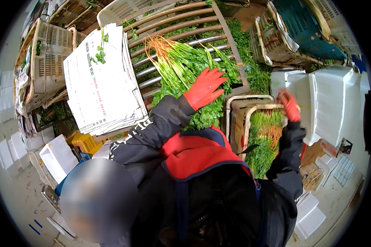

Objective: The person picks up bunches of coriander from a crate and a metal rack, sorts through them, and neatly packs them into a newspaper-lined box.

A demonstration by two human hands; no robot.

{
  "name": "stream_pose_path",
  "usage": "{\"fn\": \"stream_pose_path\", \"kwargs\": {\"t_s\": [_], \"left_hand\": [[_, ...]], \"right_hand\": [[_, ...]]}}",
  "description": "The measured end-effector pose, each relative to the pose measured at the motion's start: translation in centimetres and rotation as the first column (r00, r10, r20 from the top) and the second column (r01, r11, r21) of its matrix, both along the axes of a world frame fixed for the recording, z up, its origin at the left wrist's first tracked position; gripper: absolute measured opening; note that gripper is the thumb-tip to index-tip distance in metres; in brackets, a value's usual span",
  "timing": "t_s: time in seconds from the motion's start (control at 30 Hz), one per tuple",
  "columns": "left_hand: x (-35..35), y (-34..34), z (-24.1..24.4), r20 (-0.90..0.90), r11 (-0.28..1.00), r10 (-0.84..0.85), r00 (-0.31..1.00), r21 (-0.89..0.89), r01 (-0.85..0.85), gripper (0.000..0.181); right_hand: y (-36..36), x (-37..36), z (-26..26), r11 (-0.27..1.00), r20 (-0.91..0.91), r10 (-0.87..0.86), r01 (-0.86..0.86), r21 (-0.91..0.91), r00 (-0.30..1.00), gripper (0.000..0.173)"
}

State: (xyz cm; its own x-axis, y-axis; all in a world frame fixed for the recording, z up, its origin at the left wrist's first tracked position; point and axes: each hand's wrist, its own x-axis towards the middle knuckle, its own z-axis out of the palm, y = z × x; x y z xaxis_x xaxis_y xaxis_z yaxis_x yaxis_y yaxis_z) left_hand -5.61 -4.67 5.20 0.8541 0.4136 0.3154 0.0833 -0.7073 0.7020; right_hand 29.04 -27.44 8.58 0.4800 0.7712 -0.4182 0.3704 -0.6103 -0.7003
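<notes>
A pile of coriander (181, 64) with orange-brown roots lies on a rack of metal bars (147, 81) in front of me. My left hand (205, 88), in a red glove, rests palm down across its leaves, fingers apart. To the right, my right hand (289, 105), gloved alike, is blurred by motion beside the far right corner of a plastic crate (247, 115). Its fingers look curled, but whether they hold anything is unclear. Bunches of coriander (263, 139) with their roots on fill that crate.
A stack of printed paper sheets (80, 83) covers the rack's left side, a loose coriander sprig (101, 52) on top. Loose greens (256, 74) lie beyond the rack. White foam boxes (330, 102) stand at right, a plastic crate (51, 58) at left. Beside my left elbow is a person's blurred head (99, 200).
</notes>
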Motion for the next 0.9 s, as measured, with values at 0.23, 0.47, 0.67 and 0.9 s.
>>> {"fn": "stream_pose_path", "kwargs": {"t_s": [0.23,0.47,0.67,0.9], "left_hand": [[-10.9,2.9,1.3,-0.065,0.753,0.646,0.761,-0.109,-0.649,0.031],[-12.7,5.0,-3.5,-0.636,0.593,0.511,0.578,-0.226,-0.773,0.061],[-12.1,5.0,-6.2,-0.449,0.395,0.489,0.748,-0.650,-0.649,0.062],[-10.3,3.8,-1.7,-0.410,0.420,0.515,0.753,-0.646,-0.638,0.064]], "right_hand": [[19.8,-7.6,1.0,0.993,0.272,0.073,-0.097,0.075,0.960,0.060],[25.1,-17.9,-8.7,0.981,0.166,0.180,-0.189,0.038,0.969,0.056],[24.5,-15.9,-7.0,0.962,-0.074,0.035,-0.014,0.272,0.997,0.023],[24.5,-17.0,-7.1,0.969,0.008,0.215,-0.214,0.121,0.977,0.075]]}}
